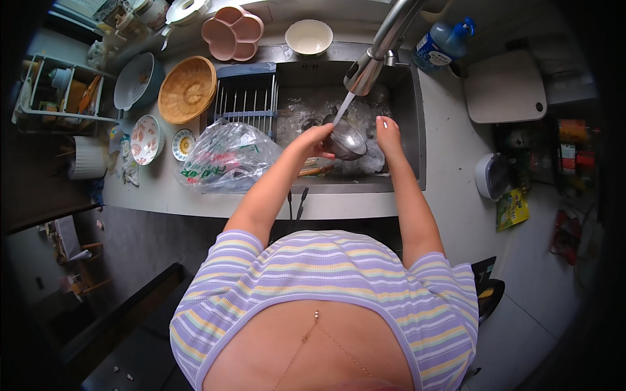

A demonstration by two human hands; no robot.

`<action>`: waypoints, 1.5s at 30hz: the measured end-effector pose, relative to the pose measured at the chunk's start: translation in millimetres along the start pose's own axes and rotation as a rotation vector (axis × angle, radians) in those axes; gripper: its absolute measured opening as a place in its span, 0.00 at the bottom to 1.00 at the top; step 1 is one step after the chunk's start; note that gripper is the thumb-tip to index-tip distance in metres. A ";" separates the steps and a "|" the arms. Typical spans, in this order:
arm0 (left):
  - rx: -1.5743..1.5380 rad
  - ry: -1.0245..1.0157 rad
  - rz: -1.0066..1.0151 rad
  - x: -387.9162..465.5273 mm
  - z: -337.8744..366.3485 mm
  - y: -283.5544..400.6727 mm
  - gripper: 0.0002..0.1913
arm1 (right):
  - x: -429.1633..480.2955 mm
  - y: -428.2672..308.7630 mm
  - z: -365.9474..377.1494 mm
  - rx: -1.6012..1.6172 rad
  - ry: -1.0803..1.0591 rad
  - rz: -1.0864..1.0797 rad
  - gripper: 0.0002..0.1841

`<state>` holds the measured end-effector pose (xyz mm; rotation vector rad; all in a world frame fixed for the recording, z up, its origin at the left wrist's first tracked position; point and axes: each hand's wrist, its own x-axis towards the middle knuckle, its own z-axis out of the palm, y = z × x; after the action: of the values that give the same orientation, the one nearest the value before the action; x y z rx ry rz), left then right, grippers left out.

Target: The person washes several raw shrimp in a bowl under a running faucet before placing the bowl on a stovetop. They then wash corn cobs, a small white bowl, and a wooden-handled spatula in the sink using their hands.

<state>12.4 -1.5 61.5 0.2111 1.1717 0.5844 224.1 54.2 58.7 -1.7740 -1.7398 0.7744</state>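
My left hand (318, 138) grips a small metal bowl (348, 140) by its side, tilted in the stainless steel sink (352, 188). A stream of water (344, 108) from the faucet (364, 73) runs down onto the bowl. To the right of the bowl, and apart from it, is my right hand (389, 137), its fingers bent over the sink; whether they hold anything small is hidden. Clear plastic (374, 159) and some chopsticks (315, 171) lie low in the sink, partly covered by my hand and the bowl.
A crumpled plastic bag (234, 156) lies left of the sink, by a dish rack (247, 97). Wicker baskets (188, 90), a floral bowl (146, 140) and a small patterned dish (184, 144) sit farther left. Behind stand a cream bowl (309, 37) and a soap bottle (437, 46).
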 end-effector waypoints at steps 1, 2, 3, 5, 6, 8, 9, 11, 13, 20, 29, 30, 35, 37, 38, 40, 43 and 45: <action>-0.030 0.047 -0.019 -15.2 -2.6 4.7 0.23 | 0.6 6.0 -2.7 0.006 0.000 0.007 0.20; 0.041 0.101 0.035 -22.4 -13.0 6.9 0.24 | 1.2 12.2 -5.3 0.072 -0.048 0.089 0.20; 0.116 0.158 0.095 -31.5 -23.0 12.0 0.25 | 1.8 12.8 -5.0 0.144 -0.094 0.164 0.20; 0.661 0.477 0.153 -60.9 -12.3 40.8 0.31 | -0.9 21.1 -0.7 0.171 -0.072 0.176 0.20; 0.976 0.664 0.304 -56.0 -16.9 42.2 0.38 | 0.1 21.7 2.2 0.178 -0.059 0.150 0.20; 1.288 0.915 0.413 -45.8 -15.3 37.2 0.41 | -1.6 25.0 5.6 0.188 -0.041 0.126 0.20; 1.376 0.972 0.444 -45.4 -8.5 40.1 0.41 | -5.5 17.3 6.2 0.200 -0.050 0.150 0.20; 1.452 1.033 0.565 -33.9 -4.2 33.7 0.42 | -6.5 0.9 5.2 0.214 -0.057 0.167 0.20; 1.159 0.903 0.764 -13.7 -2.6 19.2 0.42 | -7.0 -8.0 1.8 0.203 -0.137 0.182 0.21; 0.002 0.071 0.135 12.2 -3.4 -14.2 0.23 | -0.4 -1.3 8.4 0.197 -0.123 0.162 0.20; 0.122 0.179 0.135 -11.5 -0.1 -5.5 0.21 | -17.1 13.4 6.2 0.188 -0.131 0.197 0.20; 0.141 0.201 0.144 -11.4 -1.9 -5.1 0.21 | -17.5 11.3 5.2 0.188 -0.133 0.197 0.20; 0.137 0.160 0.139 4.1 -18.8 -9.5 0.22 | -17.6 -0.2 0.0 0.222 -0.137 0.194 0.20; 0.141 0.125 0.117 -1.2 -10.4 -5.0 0.22 | -15.5 5.3 -0.1 0.204 -0.119 0.188 0.20; 0.137 0.162 0.105 -4.1 -5.3 -3.2 0.24 | -14.8 8.1 -0.2 0.187 -0.104 0.178 0.20; 0.128 0.204 0.095 -7.4 -3.2 -2.0 0.26 | -14.0 5.6 -0.9 0.190 -0.115 0.195 0.20; 0.094 0.165 0.113 2.6 -10.4 -7.4 0.26 | -11.5 9.8 0.0 0.190 -0.152 0.218 0.20; 0.078 0.179 0.094 6.2 -13.0 -8.2 0.26 | -11.1 11.4 0.3 0.186 -0.182 0.223 0.21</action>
<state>4.9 -6.8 47.7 0.2862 1.3652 0.6507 231.7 42.8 50.7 -1.8359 -1.5371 1.1853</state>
